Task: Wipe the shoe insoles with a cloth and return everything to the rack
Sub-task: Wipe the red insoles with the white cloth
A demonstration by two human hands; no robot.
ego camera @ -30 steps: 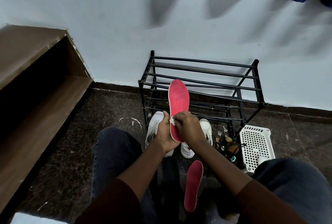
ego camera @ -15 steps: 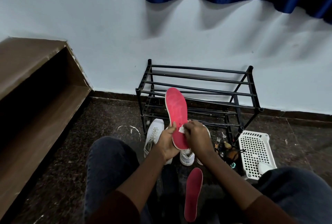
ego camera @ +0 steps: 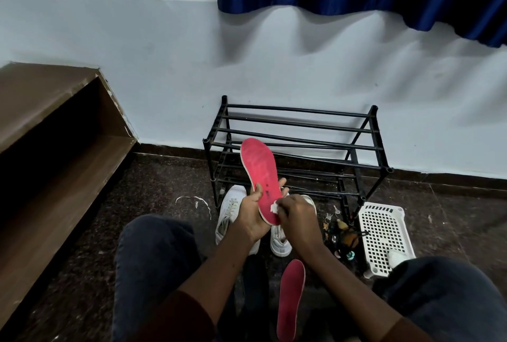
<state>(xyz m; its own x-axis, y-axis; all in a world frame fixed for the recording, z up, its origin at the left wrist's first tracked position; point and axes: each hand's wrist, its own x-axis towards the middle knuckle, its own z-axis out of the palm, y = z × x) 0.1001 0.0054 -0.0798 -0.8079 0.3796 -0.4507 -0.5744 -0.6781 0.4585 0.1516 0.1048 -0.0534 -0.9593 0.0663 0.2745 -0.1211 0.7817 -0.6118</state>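
The left hand [ego camera: 251, 215] grips the heel half of a red insole [ego camera: 260, 166], thumb across its red face and fingers wrapped behind. The toe end stands up in front of the black shoe rack [ego camera: 301, 123]. The right hand [ego camera: 297, 216] is curled round a small white cloth [ego camera: 274, 207] and presses it on the insole's lower part, just beside the left thumb. The two hands are close together, each clamped on its own thing. A second red insole [ego camera: 291, 297] lies on the floor [ego camera: 164, 182] between the person's knees. Two white sneakers [ego camera: 230, 214] stand on the floor below the hands, in front of the rack.

The insole looks thin, light and bendy, probably foam with a fabric face. It should flex under rubbing, so backing it from behind with the fingers, as here, seems the right hold. To wipe the heel, the grip would likely need to move toward the toe. The fabric face probably gives friction rather than slip. The cloth is small and mostly hidden in the fist, so it could bunch up or drop.
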